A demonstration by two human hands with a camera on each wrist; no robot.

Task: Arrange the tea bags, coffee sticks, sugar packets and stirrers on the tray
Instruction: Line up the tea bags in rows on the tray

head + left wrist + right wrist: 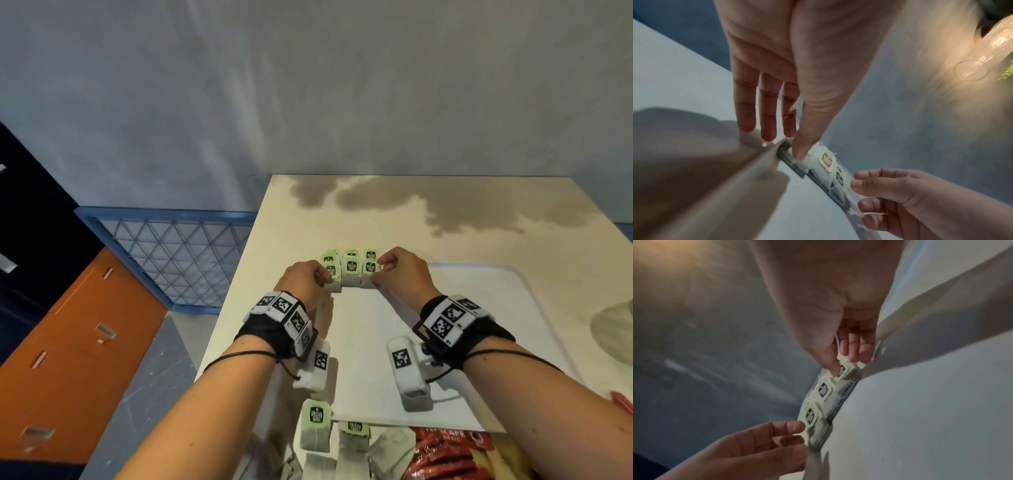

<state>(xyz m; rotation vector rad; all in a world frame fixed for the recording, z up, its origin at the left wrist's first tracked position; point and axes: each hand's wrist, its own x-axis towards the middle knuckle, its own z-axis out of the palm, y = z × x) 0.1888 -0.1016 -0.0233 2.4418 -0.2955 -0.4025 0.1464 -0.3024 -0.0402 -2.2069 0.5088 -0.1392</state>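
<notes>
A row of small grey tea bags with green paper tags [349, 270] sits at the far left corner of the flat white plastic tray [496, 308]. The bags lie close together, side by side, with more tags just behind them.

The left hand [305, 279] is at the left end of the row. Its thumb and fingers [766, 113] reach down and touch the end bag, so its grip looks narrow, a light pinch. The right hand [400, 270] is at the right end. Its thumb presses a green tag against its fingers [854, 344], a small pinch too.

This looks like the step of making the row neat. To do it well, both hands should push gently inward from the two ends, so the bags line up straight and no tag flips over. The bags are soft and thin, so a hard squeeze could crush or tear them.

More grey tea bags [317, 428] wait near the person, off the tray, on the pale cream surface [479, 219]. A shiny red packet [445, 452] lies beside them.
</notes>
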